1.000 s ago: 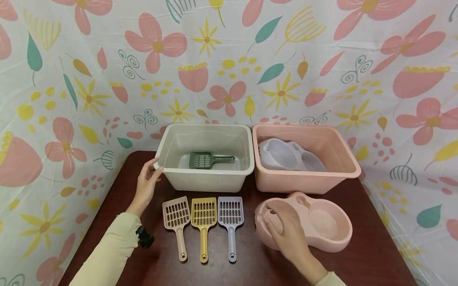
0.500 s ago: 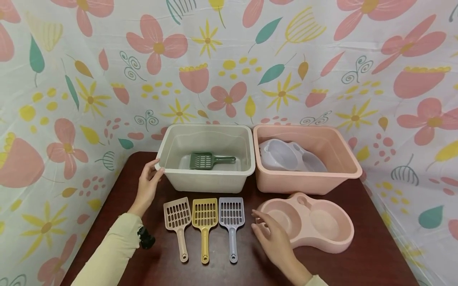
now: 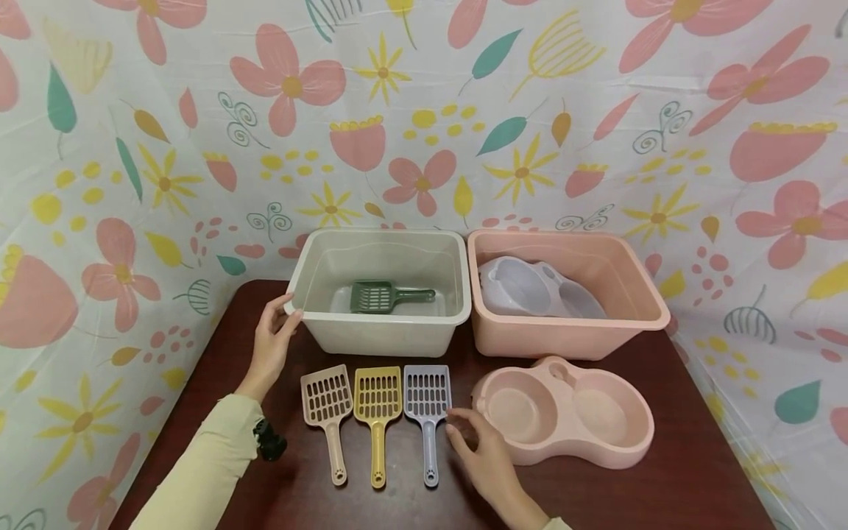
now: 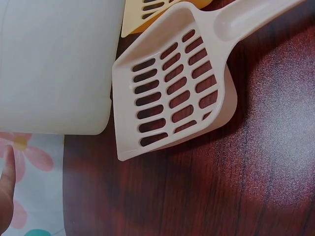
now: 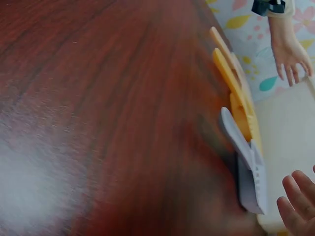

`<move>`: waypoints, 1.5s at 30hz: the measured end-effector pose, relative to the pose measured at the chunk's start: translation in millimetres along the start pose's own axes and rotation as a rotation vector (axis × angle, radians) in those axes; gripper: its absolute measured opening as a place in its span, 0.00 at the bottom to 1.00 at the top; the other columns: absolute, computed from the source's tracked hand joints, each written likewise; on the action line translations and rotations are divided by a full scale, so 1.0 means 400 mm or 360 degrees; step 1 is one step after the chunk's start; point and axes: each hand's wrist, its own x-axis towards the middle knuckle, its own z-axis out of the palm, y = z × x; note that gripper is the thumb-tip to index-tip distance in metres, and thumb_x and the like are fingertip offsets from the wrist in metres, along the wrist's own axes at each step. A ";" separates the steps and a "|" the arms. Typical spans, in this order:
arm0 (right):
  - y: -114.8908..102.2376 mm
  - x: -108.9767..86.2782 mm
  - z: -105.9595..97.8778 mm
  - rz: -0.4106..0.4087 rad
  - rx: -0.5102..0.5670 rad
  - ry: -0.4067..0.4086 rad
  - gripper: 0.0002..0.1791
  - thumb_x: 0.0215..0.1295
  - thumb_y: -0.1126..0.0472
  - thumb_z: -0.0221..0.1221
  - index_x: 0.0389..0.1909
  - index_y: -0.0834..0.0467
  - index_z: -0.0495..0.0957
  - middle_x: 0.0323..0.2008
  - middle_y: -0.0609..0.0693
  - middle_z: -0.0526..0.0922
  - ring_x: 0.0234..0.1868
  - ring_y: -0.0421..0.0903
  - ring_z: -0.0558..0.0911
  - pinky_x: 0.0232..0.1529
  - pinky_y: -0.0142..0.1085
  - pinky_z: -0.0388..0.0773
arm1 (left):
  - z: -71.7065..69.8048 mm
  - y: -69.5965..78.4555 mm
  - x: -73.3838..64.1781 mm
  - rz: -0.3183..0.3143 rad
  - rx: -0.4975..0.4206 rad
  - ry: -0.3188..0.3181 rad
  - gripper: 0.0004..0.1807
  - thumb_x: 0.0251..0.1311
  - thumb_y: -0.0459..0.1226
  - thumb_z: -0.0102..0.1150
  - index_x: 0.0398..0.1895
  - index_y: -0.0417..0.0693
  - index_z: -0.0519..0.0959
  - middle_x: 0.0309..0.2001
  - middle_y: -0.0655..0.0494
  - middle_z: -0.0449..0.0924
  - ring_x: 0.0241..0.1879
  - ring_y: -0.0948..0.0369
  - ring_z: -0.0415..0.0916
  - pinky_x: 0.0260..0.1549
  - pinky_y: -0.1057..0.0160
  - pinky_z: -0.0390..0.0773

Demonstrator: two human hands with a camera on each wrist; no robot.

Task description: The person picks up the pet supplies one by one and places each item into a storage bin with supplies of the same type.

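Note:
My left hand (image 3: 270, 344) rests its fingertips at the front left corner of the pale grey-green litter box (image 3: 384, 335), fingers loosely spread. Inside that box lies a dark green litter scoop (image 3: 375, 298). In front of it are three more litter scoops in a row: beige (image 3: 327, 397), yellow (image 3: 377, 396) and lavender (image 3: 428, 394). Beside the lavender scoop's right edge is my right hand (image 3: 489, 462), thumb and fingers apart with nothing between them. The right wrist view shows its fingers (image 5: 298, 199) just beyond the lavender scoop (image 5: 251, 182).
A pink double pet bowl (image 3: 563, 408) stands right of my right hand. Behind it, a pink litter box (image 3: 556, 337) holds a lavender double bowl (image 3: 526, 283). The dark red table (image 3: 397, 508) ends at a flowered cloth backdrop (image 3: 424, 110).
My right hand has moved left, from over the pink double bowl to beside the lavender scoop. The left hand has stayed at the box corner.

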 end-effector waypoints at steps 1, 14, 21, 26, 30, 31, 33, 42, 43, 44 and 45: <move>0.004 -0.002 0.005 0.0006 -0.0038 0.0001 0.12 0.65 0.65 0.64 0.49 0.57 0.81 0.38 0.46 0.84 0.36 0.40 0.81 0.39 0.37 0.79 | -0.002 -0.003 0.001 0.0005 -0.0004 0.0004 0.26 0.73 0.33 0.51 0.71 0.33 0.62 0.47 0.59 0.69 0.46 0.68 0.71 0.44 0.75 0.72; 0.039 -0.023 0.048 0.0198 0.0014 -0.0014 0.07 0.64 0.65 0.65 0.43 0.59 0.82 0.34 0.47 0.84 0.33 0.39 0.81 0.34 0.32 0.78 | 0.006 -0.012 0.005 -0.0017 -0.0046 0.0018 0.26 0.73 0.33 0.51 0.71 0.36 0.63 0.47 0.59 0.69 0.47 0.65 0.71 0.45 0.74 0.72; 0.045 -0.039 0.072 0.0381 0.0085 -0.0076 0.12 0.64 0.63 0.65 0.47 0.63 0.81 0.34 0.50 0.83 0.33 0.39 0.80 0.35 0.31 0.78 | 0.007 -0.017 0.001 -0.0025 -0.0043 0.0015 0.26 0.74 0.33 0.50 0.72 0.37 0.62 0.51 0.54 0.69 0.47 0.67 0.71 0.45 0.75 0.73; 0.044 -0.045 0.082 0.0432 0.0166 -0.0077 0.15 0.64 0.63 0.65 0.50 0.65 0.79 0.35 0.51 0.82 0.32 0.38 0.80 0.34 0.30 0.77 | 0.005 -0.015 0.000 -0.0010 -0.0023 0.0012 0.26 0.74 0.34 0.50 0.72 0.37 0.61 0.53 0.51 0.68 0.47 0.68 0.71 0.45 0.76 0.72; 0.041 -0.047 0.087 0.0517 0.0319 -0.0111 0.20 0.65 0.64 0.63 0.55 0.70 0.75 0.35 0.55 0.83 0.30 0.40 0.81 0.32 0.33 0.79 | 0.006 -0.005 -0.003 -0.0022 0.0007 0.0011 0.26 0.74 0.33 0.49 0.72 0.36 0.61 0.53 0.51 0.68 0.47 0.68 0.71 0.45 0.76 0.72; 0.040 -0.046 0.088 0.0544 0.0366 -0.0117 0.21 0.66 0.65 0.63 0.57 0.71 0.74 0.35 0.56 0.83 0.30 0.41 0.81 0.31 0.33 0.80 | 0.005 -0.007 -0.002 -0.0021 0.0010 0.0014 0.26 0.74 0.34 0.49 0.72 0.36 0.61 0.53 0.52 0.68 0.47 0.68 0.71 0.45 0.76 0.72; 0.039 -0.043 0.090 0.0589 0.0435 -0.0127 0.23 0.67 0.65 0.62 0.58 0.73 0.73 0.35 0.57 0.83 0.30 0.43 0.82 0.29 0.35 0.81 | 0.004 -0.016 0.002 -0.0012 0.0003 0.0019 0.26 0.74 0.33 0.49 0.72 0.36 0.61 0.52 0.54 0.68 0.48 0.66 0.71 0.45 0.76 0.72; 0.023 -0.030 0.100 0.0645 0.0430 -0.0172 0.25 0.67 0.62 0.61 0.58 0.75 0.72 0.34 0.58 0.86 0.25 0.46 0.81 0.28 0.36 0.81 | -0.002 -0.088 0.025 0.0029 -0.0010 0.0064 0.25 0.74 0.35 0.50 0.72 0.43 0.63 0.51 0.58 0.69 0.48 0.66 0.71 0.46 0.75 0.72; 0.023 -0.028 0.102 0.0650 0.0433 -0.0181 0.25 0.67 0.62 0.61 0.58 0.76 0.72 0.34 0.59 0.86 0.25 0.46 0.81 0.28 0.36 0.81 | -0.002 -0.090 0.025 0.0041 -0.0005 0.0066 0.25 0.75 0.36 0.50 0.72 0.43 0.63 0.51 0.58 0.69 0.48 0.66 0.71 0.45 0.75 0.72; 0.023 -0.027 0.103 0.0660 0.0441 -0.0188 0.25 0.66 0.62 0.61 0.58 0.76 0.72 0.34 0.59 0.86 0.25 0.46 0.81 0.29 0.36 0.81 | -0.002 -0.091 0.025 0.0054 -0.0005 0.0071 0.25 0.74 0.36 0.50 0.72 0.43 0.64 0.51 0.58 0.69 0.47 0.66 0.71 0.45 0.75 0.72; 0.023 -0.026 0.104 0.0666 0.0454 -0.0193 0.25 0.66 0.63 0.61 0.58 0.76 0.72 0.35 0.59 0.86 0.26 0.46 0.81 0.29 0.36 0.81 | -0.002 -0.091 0.024 0.0061 -0.0002 0.0073 0.25 0.74 0.36 0.50 0.72 0.43 0.64 0.51 0.57 0.69 0.47 0.66 0.71 0.45 0.75 0.72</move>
